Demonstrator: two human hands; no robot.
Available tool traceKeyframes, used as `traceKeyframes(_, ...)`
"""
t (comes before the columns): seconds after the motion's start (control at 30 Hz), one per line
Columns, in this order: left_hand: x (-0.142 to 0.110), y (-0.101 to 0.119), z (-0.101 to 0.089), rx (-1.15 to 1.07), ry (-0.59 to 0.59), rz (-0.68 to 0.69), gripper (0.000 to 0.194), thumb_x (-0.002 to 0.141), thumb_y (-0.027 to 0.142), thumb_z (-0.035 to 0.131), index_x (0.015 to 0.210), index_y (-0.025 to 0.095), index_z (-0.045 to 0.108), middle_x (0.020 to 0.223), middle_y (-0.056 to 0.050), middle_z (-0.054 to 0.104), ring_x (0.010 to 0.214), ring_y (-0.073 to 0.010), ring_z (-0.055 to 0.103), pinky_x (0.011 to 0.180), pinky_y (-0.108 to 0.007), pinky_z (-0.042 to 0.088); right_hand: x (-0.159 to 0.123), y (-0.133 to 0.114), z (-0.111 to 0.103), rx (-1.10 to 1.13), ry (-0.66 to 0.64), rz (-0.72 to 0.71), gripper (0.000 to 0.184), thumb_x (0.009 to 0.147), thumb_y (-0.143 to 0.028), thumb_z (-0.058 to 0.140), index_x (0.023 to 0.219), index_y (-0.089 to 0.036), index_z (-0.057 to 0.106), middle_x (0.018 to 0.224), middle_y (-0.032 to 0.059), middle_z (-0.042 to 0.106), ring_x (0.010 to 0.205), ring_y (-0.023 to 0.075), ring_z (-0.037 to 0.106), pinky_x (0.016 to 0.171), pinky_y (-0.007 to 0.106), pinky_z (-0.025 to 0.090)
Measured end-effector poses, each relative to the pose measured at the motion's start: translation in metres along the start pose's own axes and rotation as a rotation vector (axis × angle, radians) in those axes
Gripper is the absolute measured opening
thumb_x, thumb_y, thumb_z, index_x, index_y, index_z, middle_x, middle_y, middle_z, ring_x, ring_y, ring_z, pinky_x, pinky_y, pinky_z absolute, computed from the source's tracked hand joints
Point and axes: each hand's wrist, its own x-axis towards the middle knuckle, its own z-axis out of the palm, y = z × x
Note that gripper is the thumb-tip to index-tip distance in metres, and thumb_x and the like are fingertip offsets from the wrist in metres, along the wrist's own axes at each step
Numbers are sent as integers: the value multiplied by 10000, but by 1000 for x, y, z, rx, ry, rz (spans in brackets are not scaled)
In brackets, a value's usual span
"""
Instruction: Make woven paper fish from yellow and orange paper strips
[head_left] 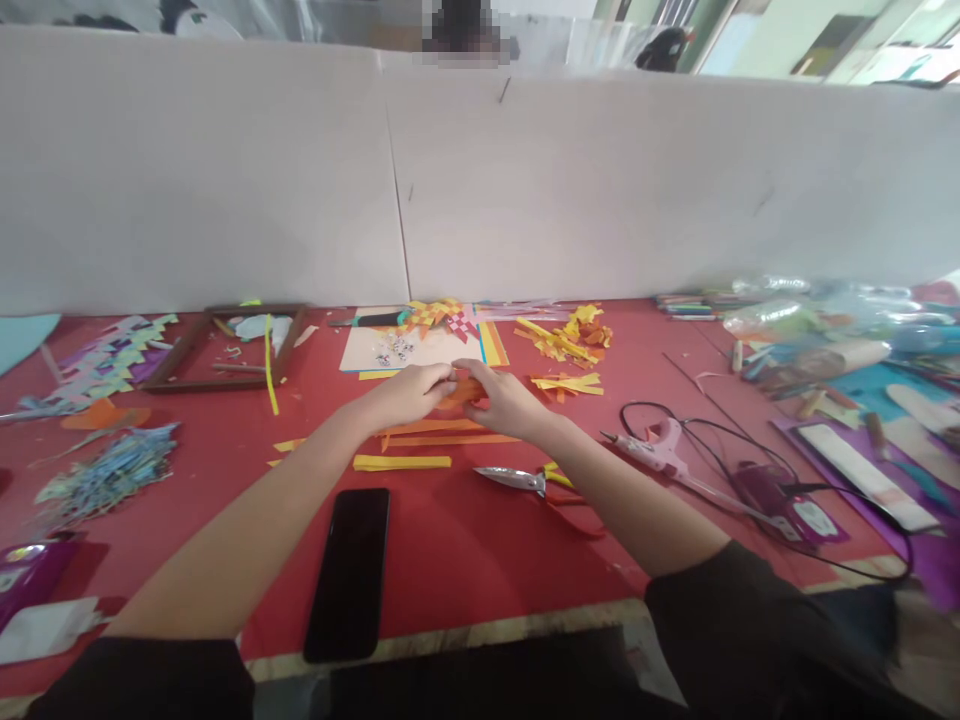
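Note:
Fingers of my left hand [412,394] and my right hand [508,402] are closed together over the red table [465,560]. Between them is a folded piece of orange paper [459,393], partly hidden by the fingers. Just below the hands lie long orange paper strips [450,440] and a yellow paper strip [402,463]. Scissors [517,479] with red and yellow handles rest under my right forearm. Behind the hands are a cream sheet [360,345] with small shiny bits on it and a woven orange-and-yellow paper piece [433,315].
A black phone [349,570] lies near the front edge. On the right are a pink glue gun [664,450] with a cable and piles of craft supplies. Left, a brown frame [214,385] and shredded paper [112,470]. A white partition [562,190] stands behind.

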Motion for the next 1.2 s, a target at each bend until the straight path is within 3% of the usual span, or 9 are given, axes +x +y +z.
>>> traceKeyframes(0.1,-2,1,-1,-5,-29,8,301,947,432,402,987,198,588,933,-60,678,814,-188,618,711,-300,433,2,1,-7,-38,-38,14,573,768,-156,555,1325,-167,419,1088,101,674,820,187,618,698,276,410)
traceKeyframes(0.2,-5,-1,-2,119,-90,3,449,842,548,562,1141,213,549,1111,-71,673,926,-221,631,727,-291,447,3,4,-16,-83,-101,33,545,772,-162,546,1310,-168,454,1045,100,674,830,197,610,693,275,397)
traceKeyframes(0.3,-6,-7,2,292,-135,-14,476,824,457,601,1229,224,503,1204,-91,649,995,-254,630,733,-303,448,2,11,-20,-131,-185,58,521,782,-186,557,1297,-180,480,986,86,676,823,197,610,671,262,390)
traceKeyframes(0.4,-3,-16,11,357,-189,-13,356,829,297,560,1177,231,530,1114,-88,680,940,-252,646,689,-301,437,1,21,-19,-187,-306,76,494,782,-203,586,1271,-192,518,994,87,688,821,200,632,636,253,391)
traceKeyframes(0.6,-1,-36,25,450,-302,-8,115,783,214,554,896,228,570,996,-77,685,880,-250,646,648,-300,436,-5,39,-12,-350,-501,136,416,759,-168,622,1172,-159,581,1039,145,699,889,269,672,629,287,425)
traceKeyframes(0.87,-7,-47,24,503,-343,-41,109,788,239,545,896,224,555,1000,-93,674,884,-268,642,652,-324,444,-16,45,-20,-498,-552,238,337,765,-80,550,1095,-136,597,992,165,714,908,296,689,635,312,454)
traceKeyframes(1.03,-9,-43,19,521,-360,-80,110,781,205,526,881,216,571,986,-100,667,863,-267,636,656,-333,445,-21,43,-23,-524,-544,263,373,741,-110,612,1112,-119,581,984,170,708,913,321,683,632,331,466)
traceKeyframes(1.2,-15,-31,11,516,-348,-107,257,722,291,599,962,202,606,1050,-125,640,981,-305,582,734,-363,459,-23,30,-27,-505,-499,184,365,687,-193,736,1018,-109,609,1073,185,663,1032,339,622,814,393,468)
